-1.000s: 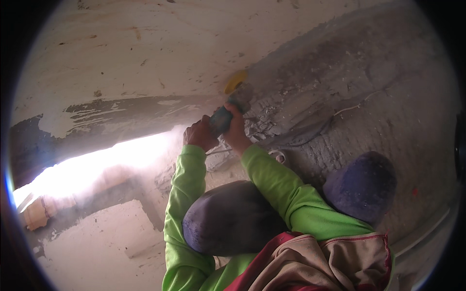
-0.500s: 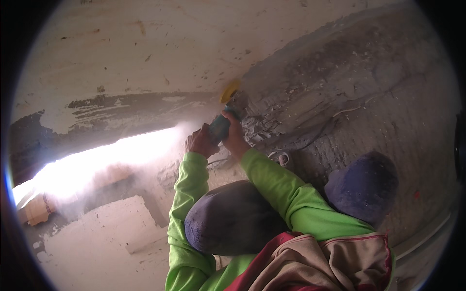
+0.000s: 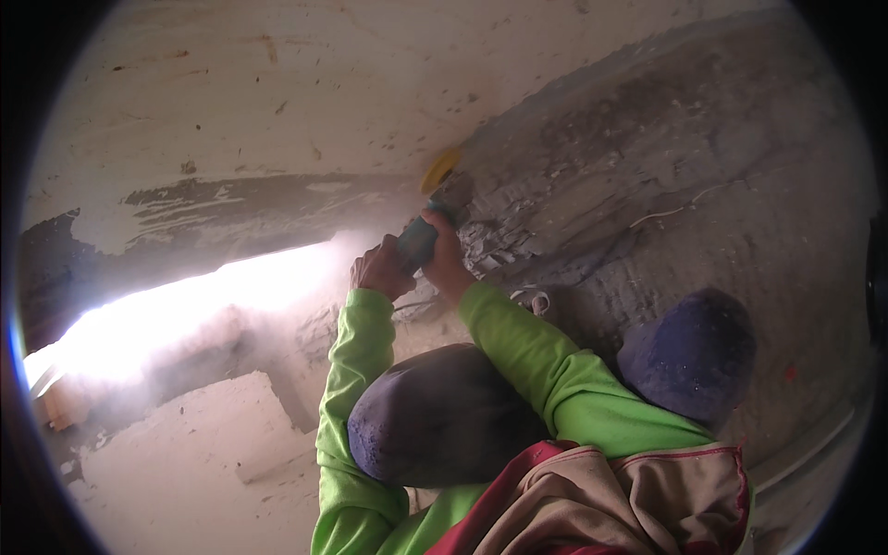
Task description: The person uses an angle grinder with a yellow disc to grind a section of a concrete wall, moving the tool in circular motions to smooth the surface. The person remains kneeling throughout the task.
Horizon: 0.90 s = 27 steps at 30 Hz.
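Observation:
Both my hands are wrapped round a teal angle grinder (image 3: 419,242) with a yellow disc (image 3: 440,172) at its far end. My left hand (image 3: 381,268) grips the rear of the body. Closer to the head of the tool, my right hand (image 3: 446,254) closes round it from the right. The disc is up against the meeting line of the pale wall (image 3: 305,102) and the grey, rough surface (image 3: 666,139); dust blurs whether it touches.
Broken grey rubble (image 3: 495,245) lies just right of the grinder. A thin cable (image 3: 592,268) and a pale strand (image 3: 671,215) run across the grey surface. Bright light pours through a gap (image 3: 185,301) at left, with dust hanging there. My knees (image 3: 435,416) are bent below my arms.
The dust at left has thickened and spread over the pale block below the bright gap. My hands and the grinder have barely shifted.

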Each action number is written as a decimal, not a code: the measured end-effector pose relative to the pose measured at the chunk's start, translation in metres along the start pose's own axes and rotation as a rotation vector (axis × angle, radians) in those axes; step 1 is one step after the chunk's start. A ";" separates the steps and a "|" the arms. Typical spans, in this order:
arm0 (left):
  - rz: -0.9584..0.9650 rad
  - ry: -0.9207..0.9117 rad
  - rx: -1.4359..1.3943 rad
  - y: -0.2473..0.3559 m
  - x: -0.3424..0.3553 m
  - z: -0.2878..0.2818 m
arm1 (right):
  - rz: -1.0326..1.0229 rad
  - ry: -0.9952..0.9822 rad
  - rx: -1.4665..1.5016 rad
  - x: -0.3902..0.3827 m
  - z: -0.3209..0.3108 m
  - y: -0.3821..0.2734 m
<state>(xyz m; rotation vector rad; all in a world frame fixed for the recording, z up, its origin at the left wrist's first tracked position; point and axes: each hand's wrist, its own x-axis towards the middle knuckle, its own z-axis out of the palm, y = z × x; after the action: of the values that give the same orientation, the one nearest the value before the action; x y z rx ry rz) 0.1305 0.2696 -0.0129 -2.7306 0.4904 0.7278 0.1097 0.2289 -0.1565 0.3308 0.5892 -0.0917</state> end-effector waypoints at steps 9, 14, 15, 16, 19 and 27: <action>-0.005 0.055 -0.035 -0.025 -0.012 0.015 | 0.060 0.070 -0.078 0.000 -0.007 0.023; 0.039 0.054 -0.048 -0.014 -0.003 0.010 | 0.033 0.047 -0.030 0.006 -0.006 0.012; 0.033 0.055 -0.033 -0.011 0.001 0.009 | 0.023 0.037 -0.008 0.004 -0.002 0.007; 0.028 0.052 -0.019 -0.008 0.004 0.009 | 0.013 0.030 0.013 0.000 0.001 0.002; 0.031 0.053 -0.018 -0.004 0.007 0.008 | -0.011 0.012 0.027 -0.005 0.008 -0.006; -0.039 0.018 -0.052 -0.021 -0.011 0.017 | 0.049 0.063 -0.084 -0.003 -0.007 0.020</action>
<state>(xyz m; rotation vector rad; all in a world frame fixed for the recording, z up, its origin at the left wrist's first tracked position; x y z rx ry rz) 0.1225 0.2970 -0.0179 -2.7890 0.4263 0.7169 0.1076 0.2496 -0.1547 0.2672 0.6448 -0.0092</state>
